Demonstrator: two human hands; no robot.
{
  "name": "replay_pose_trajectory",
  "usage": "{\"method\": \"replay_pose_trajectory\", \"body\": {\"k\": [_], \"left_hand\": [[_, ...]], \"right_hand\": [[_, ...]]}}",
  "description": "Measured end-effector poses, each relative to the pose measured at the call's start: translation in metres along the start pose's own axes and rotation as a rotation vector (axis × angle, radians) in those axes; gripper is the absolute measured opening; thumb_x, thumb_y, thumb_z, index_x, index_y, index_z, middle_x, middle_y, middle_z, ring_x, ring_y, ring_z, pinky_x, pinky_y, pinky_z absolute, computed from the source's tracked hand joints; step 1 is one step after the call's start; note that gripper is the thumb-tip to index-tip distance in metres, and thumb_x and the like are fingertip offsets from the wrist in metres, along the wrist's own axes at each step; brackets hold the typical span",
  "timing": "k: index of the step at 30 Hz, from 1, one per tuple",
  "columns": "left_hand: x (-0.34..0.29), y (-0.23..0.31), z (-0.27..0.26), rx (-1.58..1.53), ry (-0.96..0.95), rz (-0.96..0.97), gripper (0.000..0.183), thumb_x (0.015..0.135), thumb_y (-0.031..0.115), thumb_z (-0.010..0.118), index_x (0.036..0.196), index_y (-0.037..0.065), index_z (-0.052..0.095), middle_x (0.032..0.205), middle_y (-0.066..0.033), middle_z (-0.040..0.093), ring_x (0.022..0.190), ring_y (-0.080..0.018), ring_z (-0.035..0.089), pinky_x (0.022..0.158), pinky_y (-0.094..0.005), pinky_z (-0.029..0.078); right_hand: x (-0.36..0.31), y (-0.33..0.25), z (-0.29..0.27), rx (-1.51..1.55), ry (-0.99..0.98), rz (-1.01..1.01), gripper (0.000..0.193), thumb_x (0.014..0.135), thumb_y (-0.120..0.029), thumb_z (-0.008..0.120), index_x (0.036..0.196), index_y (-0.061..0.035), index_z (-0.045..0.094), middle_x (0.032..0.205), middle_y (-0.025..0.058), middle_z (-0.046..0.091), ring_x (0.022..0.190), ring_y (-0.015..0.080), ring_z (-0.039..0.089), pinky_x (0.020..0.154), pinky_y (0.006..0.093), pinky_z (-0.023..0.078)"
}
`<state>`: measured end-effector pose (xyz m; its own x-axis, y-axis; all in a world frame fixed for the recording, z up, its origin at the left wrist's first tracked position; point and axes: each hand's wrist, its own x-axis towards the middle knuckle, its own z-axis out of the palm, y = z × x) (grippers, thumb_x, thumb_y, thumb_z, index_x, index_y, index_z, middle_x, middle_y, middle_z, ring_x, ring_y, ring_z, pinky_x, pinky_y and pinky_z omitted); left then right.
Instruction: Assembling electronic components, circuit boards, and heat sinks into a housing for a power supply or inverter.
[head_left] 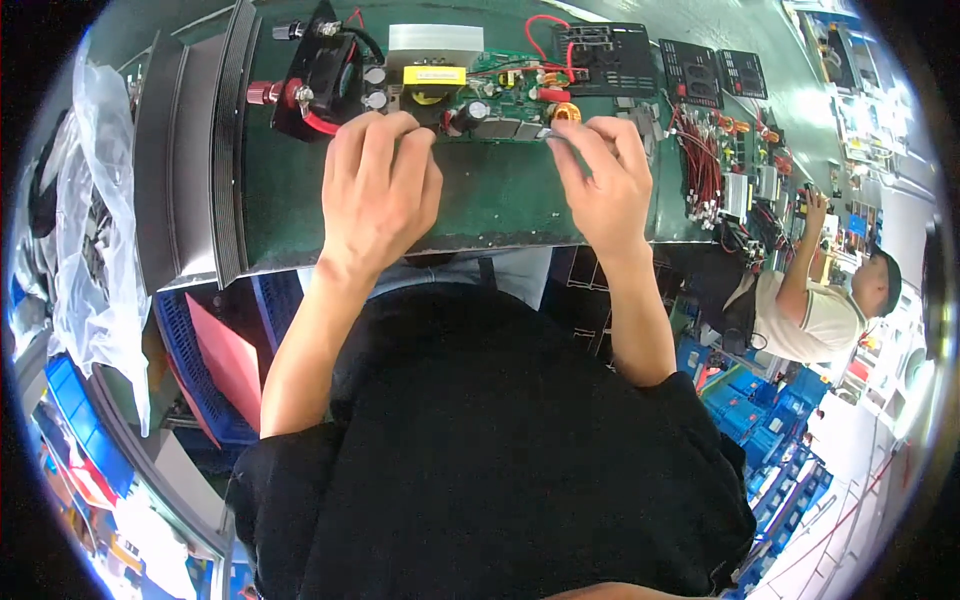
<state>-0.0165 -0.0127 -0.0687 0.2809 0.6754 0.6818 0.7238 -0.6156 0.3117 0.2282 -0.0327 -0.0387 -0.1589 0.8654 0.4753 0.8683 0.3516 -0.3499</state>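
Reaching toward twelve o'clock, both bare hands meet a green board [510, 90] on the bench [490, 205]. At half past nine a clear bag [95, 220] hangs beside the bench, perhaps so that its contents stay near. At ten o'clock is a ribbed metal case [190, 150], standing open, apart from the board. At eleven o'clock is a black panel [322, 75] with red and black terminals — probably kept close because of its cables.

The left hand [378, 190], between ten and eleven, is curled over the board's left end; its fingertips are hidden, so I cannot tell whether it grips, but it may steady this end. The right hand [610, 185], near half past one, brings thumb and index finger together at the near edge, beside the copper coil [566, 113] — whether they pinch something, I cannot tell. At one o'clock a slotted plate [625, 65] lies near the board, and at two, red wires [700, 160] lie bunched, likely for easy taking.
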Motion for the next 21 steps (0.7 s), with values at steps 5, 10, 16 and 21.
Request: {"method": "replay_pose_trajectory", "body": {"k": [5, 10, 16, 21], "left_hand": [[-0.001, -0.002, 0.001, 0.01, 0.025, 0.007, 0.026, 0.074, 0.004, 0.071, 0.099, 0.008, 0.065, 0.106, -0.0054, 0.06, 0.096, -0.0268, 0.06, 0.081, -0.0392, 0.049], [0.03, -0.004, -0.01, 0.083, 0.207, -0.006, 0.025, 0.074, 0.012, 0.073, 0.098, 0.011, 0.068, 0.105, -0.0035, 0.063, 0.096, -0.0262, 0.061, 0.083, -0.0374, 0.045], [0.075, -0.005, 0.006, 0.233, 0.18, -0.091, 0.032, 0.087, 0.026, 0.07, 0.113, 0.008, 0.067, 0.115, -0.0055, 0.065, 0.106, -0.0272, 0.061, 0.092, -0.0399, 0.044], [0.059, -0.014, 0.02, 0.296, 0.067, -0.084, 0.03, 0.088, 0.024, 0.068, 0.113, 0.007, 0.067, 0.118, -0.0056, 0.063, 0.113, -0.0259, 0.059, 0.095, -0.0406, 0.044]], "right_hand": [[0.006, -0.001, 0.0, -0.146, 0.023, -0.102, 0.038, 0.077, -0.004, 0.084, 0.113, -0.0092, 0.072, 0.102, 0.0075, 0.062, 0.078, 0.021, 0.063, 0.068, 0.0334, 0.053], [0.019, -0.001, -0.006, -0.149, -0.018, -0.101, 0.037, 0.076, -0.007, 0.084, 0.111, -0.0082, 0.072, 0.113, 0.0081, 0.065, 0.085, 0.0234, 0.067, 0.073, 0.0336, 0.056], [0.017, -0.001, -0.003, -0.021, -0.119, -0.042, 0.033, 0.077, -0.007, 0.082, 0.109, -0.0065, 0.072, 0.113, 0.0088, 0.07, 0.097, 0.0252, 0.07, 0.082, 0.0348, 0.058], [0.018, 0.006, -0.003, 0.106, -0.044, -0.021, 0.03, 0.077, -0.007, 0.082, 0.105, -0.0066, 0.074, 0.112, 0.0084, 0.071, 0.096, 0.0241, 0.07, 0.081, 0.0341, 0.058]]}}
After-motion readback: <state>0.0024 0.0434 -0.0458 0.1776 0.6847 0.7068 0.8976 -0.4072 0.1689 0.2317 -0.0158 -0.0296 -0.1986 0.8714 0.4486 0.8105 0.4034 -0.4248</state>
